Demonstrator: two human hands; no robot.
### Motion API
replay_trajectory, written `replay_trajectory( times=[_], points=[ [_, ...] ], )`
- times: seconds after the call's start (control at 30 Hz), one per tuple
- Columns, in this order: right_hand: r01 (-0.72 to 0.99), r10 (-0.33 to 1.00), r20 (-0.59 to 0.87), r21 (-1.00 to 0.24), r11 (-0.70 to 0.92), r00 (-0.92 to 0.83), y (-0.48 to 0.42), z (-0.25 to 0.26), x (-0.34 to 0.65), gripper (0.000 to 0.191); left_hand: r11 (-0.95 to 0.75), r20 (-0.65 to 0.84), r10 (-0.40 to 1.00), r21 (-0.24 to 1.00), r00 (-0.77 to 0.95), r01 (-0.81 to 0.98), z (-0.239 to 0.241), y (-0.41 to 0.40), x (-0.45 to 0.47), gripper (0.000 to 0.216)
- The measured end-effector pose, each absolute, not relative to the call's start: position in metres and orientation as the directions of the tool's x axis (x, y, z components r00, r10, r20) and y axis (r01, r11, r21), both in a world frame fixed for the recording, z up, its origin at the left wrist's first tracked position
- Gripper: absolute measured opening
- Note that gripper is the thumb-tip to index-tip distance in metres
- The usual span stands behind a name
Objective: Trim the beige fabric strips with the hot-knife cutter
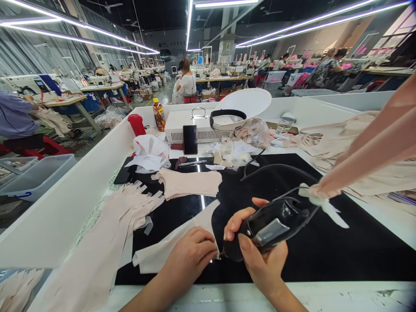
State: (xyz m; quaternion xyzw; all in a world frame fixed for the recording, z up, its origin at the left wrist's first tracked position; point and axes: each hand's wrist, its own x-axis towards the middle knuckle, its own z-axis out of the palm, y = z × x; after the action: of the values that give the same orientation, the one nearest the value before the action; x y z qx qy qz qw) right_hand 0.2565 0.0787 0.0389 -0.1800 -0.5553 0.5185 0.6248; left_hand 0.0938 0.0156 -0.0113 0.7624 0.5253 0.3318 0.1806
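At the near edge of the white-walled worktable, one loose pale fabric panel (178, 236) lay on the black mat (325, 251), its near right corner beside the tip of a black corded hand tool (273, 225). Left hand (194, 249): fingers drawn together at that corner; pinching or only pressing, I could not tell. Right hand (256, 247): wrapped around the tool's body. Step in hand, as I judged it: working that corner with the tool; contact too small to make out. Next move seemed to call for a steady tip and a flat corner, fingertips kept clear.

Count: two hands, one tool, one loose panel (layers unclear), one short fabric stack (191, 183) farther off, one long fabric heap (107, 238) to the left, uncountable. Far side: one phone (190, 139), one pen (192, 164), one bottle (159, 115).
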Motion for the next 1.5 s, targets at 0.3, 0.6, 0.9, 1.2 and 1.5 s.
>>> replay_trajectory(
  times=[0.3,0.6,0.9,1.2,1.5],
  points=[
    [-0.457,0.834,0.516,-0.8,0.389,-0.194,0.07,0.042,0.261,0.049,-0.461,0.331,0.886,0.54,0.326,0.704,-0.001,0.007,0.088,0.019],
    [-0.48,0.834,0.539,-0.766,0.428,-0.117,0.092,0.059,0.273,0.046,-0.643,0.4,0.765,0.429,0.505,0.635,-0.003,-0.011,0.078,0.021],
    [-0.455,0.866,0.499,-0.767,0.453,0.02,0.138,0.049,0.268,0.049,-0.609,0.511,0.743,0.244,0.434,0.755,-0.007,0.013,0.088,0.029],
    [-0.407,0.84,0.542,-0.766,0.497,0.006,0.146,0.041,0.261,0.031,-0.499,0.518,0.74,-0.003,0.428,0.867,-0.019,0.053,0.111,0.027],
    [-0.4,0.851,0.524,-0.785,0.474,-0.02,0.142,0.041,0.258,0.043,-0.52,0.524,0.707,-0.071,0.475,0.851,-0.032,0.055,0.107,0.028]
  ],
)
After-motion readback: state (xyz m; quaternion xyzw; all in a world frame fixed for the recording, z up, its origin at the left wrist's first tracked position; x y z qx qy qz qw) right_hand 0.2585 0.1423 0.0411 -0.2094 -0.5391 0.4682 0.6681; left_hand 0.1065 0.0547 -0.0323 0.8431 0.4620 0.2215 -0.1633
